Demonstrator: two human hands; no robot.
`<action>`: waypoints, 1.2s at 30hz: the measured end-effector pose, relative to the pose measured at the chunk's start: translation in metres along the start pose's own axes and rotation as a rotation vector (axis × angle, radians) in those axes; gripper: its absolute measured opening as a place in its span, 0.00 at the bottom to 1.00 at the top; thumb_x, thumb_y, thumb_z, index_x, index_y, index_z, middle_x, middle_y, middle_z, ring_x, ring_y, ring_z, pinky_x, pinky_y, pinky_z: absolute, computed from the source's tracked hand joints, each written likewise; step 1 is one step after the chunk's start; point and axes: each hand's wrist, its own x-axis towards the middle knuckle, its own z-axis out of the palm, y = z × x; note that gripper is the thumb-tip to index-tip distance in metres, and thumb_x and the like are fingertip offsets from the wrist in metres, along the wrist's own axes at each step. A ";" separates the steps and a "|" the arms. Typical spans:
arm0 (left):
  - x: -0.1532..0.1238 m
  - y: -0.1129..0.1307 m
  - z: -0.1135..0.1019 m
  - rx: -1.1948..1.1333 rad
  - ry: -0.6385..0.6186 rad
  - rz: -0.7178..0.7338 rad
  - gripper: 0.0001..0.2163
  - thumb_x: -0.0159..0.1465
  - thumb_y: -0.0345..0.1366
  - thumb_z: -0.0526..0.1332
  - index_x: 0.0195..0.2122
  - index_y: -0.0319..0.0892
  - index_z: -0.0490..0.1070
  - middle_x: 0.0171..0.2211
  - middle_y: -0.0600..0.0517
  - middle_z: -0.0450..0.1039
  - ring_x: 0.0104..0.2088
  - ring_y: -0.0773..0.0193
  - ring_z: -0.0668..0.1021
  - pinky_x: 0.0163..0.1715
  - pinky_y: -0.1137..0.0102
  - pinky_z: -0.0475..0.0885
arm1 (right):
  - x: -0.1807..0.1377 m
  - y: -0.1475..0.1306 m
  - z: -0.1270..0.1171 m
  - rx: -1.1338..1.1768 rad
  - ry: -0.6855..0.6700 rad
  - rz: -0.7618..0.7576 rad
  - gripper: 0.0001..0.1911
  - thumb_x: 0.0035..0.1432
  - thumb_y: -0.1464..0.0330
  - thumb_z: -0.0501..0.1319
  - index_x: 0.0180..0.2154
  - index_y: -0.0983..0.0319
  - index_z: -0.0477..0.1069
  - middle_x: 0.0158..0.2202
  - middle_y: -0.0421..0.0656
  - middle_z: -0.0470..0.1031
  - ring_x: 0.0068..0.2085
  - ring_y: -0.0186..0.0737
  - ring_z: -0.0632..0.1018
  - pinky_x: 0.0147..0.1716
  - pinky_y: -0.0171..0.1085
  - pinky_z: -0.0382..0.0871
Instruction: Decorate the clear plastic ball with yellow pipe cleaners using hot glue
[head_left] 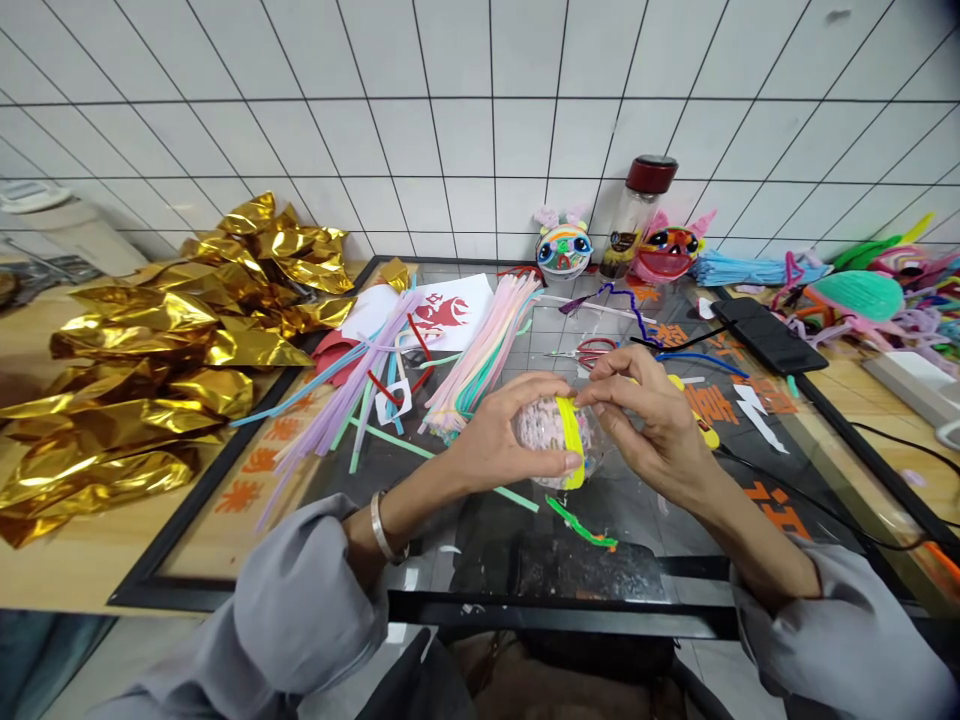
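My left hand point(495, 435) wraps round a rounded craft piece point(538, 428), pale pink and white on its left and clear on its right. A bright yellow strip point(571, 425) runs round its middle, under my left thumb. My right hand point(656, 415) is at the piece's upper right side, thumb and forefinger pinched near the yellow strip; what lies between those fingertips is too small to make out. Just below the piece lies a green fuzzy strip point(581, 524) with an orange end. Red-handled scissors point(592, 352) rest behind my hands.
Bundles of pastel pipe cleaners point(491, 345) and lilac ones point(334, 400) lie left of centre. Gold foil point(172, 330) covers the left side. Two decorated animal heads point(564, 248) and a lidded bottle point(630, 215) stand by the tiled wall. A black phone point(769, 333) lies right.
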 end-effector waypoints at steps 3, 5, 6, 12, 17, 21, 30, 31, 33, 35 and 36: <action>0.000 0.001 0.000 0.010 -0.009 0.001 0.26 0.50 0.40 0.72 0.50 0.42 0.71 0.53 0.43 0.72 0.54 0.51 0.76 0.57 0.55 0.69 | 0.000 0.000 0.000 -0.041 0.000 -0.021 0.12 0.60 0.79 0.54 0.39 0.60 0.71 0.40 0.44 0.66 0.45 0.42 0.71 0.41 0.45 0.63; 0.000 0.001 -0.001 0.018 -0.016 0.007 0.26 0.51 0.39 0.72 0.50 0.42 0.71 0.53 0.42 0.72 0.53 0.52 0.76 0.57 0.55 0.69 | 0.000 0.000 0.000 -0.065 -0.007 -0.032 0.12 0.60 0.80 0.54 0.38 0.60 0.71 0.41 0.44 0.66 0.46 0.43 0.71 0.41 0.45 0.63; 0.000 0.001 -0.001 0.020 -0.019 0.012 0.26 0.51 0.39 0.72 0.50 0.42 0.71 0.53 0.42 0.72 0.53 0.52 0.76 0.57 0.55 0.69 | 0.000 0.000 0.000 -0.073 -0.010 -0.039 0.13 0.59 0.80 0.54 0.38 0.59 0.71 0.41 0.44 0.66 0.46 0.43 0.71 0.41 0.45 0.63; -0.001 -0.001 -0.001 0.015 -0.024 0.013 0.26 0.51 0.40 0.72 0.51 0.42 0.71 0.53 0.43 0.72 0.54 0.52 0.75 0.57 0.56 0.69 | 0.000 0.002 0.001 -0.077 -0.008 -0.047 0.13 0.59 0.80 0.54 0.39 0.60 0.71 0.42 0.45 0.67 0.47 0.44 0.72 0.42 0.46 0.63; -0.002 -0.002 0.000 0.010 -0.025 -0.008 0.26 0.51 0.39 0.72 0.51 0.42 0.70 0.54 0.41 0.71 0.56 0.50 0.74 0.59 0.54 0.67 | -0.001 0.002 0.001 -0.073 -0.013 -0.050 0.14 0.59 0.80 0.54 0.40 0.60 0.72 0.42 0.45 0.67 0.47 0.44 0.72 0.42 0.45 0.63; -0.003 0.001 0.000 -0.034 -0.022 -0.072 0.31 0.50 0.39 0.73 0.55 0.43 0.66 0.55 0.43 0.70 0.56 0.50 0.74 0.60 0.54 0.67 | -0.002 0.002 0.000 -0.080 -0.011 -0.049 0.14 0.58 0.80 0.54 0.40 0.60 0.72 0.42 0.45 0.67 0.47 0.44 0.72 0.41 0.44 0.63; -0.006 0.001 0.000 -0.048 -0.008 -0.131 0.37 0.49 0.41 0.73 0.58 0.44 0.60 0.56 0.44 0.68 0.58 0.49 0.71 0.61 0.56 0.65 | -0.006 0.001 0.000 -0.067 -0.007 -0.051 0.14 0.59 0.80 0.54 0.41 0.60 0.72 0.43 0.45 0.67 0.46 0.43 0.72 0.41 0.44 0.64; -0.006 0.000 0.000 -0.030 -0.011 -0.124 0.36 0.49 0.41 0.73 0.57 0.44 0.61 0.54 0.44 0.68 0.57 0.50 0.72 0.60 0.56 0.66 | -0.006 0.001 0.000 -0.063 -0.004 -0.052 0.14 0.59 0.80 0.54 0.41 0.60 0.72 0.42 0.45 0.67 0.46 0.43 0.72 0.40 0.44 0.64; -0.007 0.000 -0.001 0.007 -0.028 -0.112 0.34 0.49 0.42 0.73 0.56 0.44 0.62 0.52 0.45 0.70 0.54 0.50 0.74 0.57 0.56 0.68 | -0.006 0.001 0.000 -0.052 -0.005 -0.051 0.14 0.60 0.80 0.53 0.41 0.60 0.72 0.42 0.45 0.67 0.46 0.43 0.72 0.40 0.44 0.64; -0.007 0.001 -0.001 0.040 -0.042 -0.098 0.32 0.51 0.42 0.72 0.55 0.44 0.63 0.51 0.45 0.71 0.53 0.51 0.75 0.56 0.57 0.69 | -0.005 0.000 0.000 -0.045 -0.009 -0.046 0.14 0.60 0.80 0.53 0.41 0.60 0.72 0.42 0.45 0.67 0.46 0.43 0.72 0.41 0.45 0.64; -0.007 0.002 -0.002 0.050 -0.045 -0.087 0.30 0.51 0.41 0.71 0.54 0.44 0.63 0.52 0.45 0.71 0.53 0.52 0.75 0.56 0.57 0.70 | -0.005 0.000 0.000 -0.043 -0.009 -0.042 0.14 0.59 0.80 0.53 0.41 0.60 0.72 0.42 0.45 0.67 0.46 0.43 0.72 0.41 0.45 0.65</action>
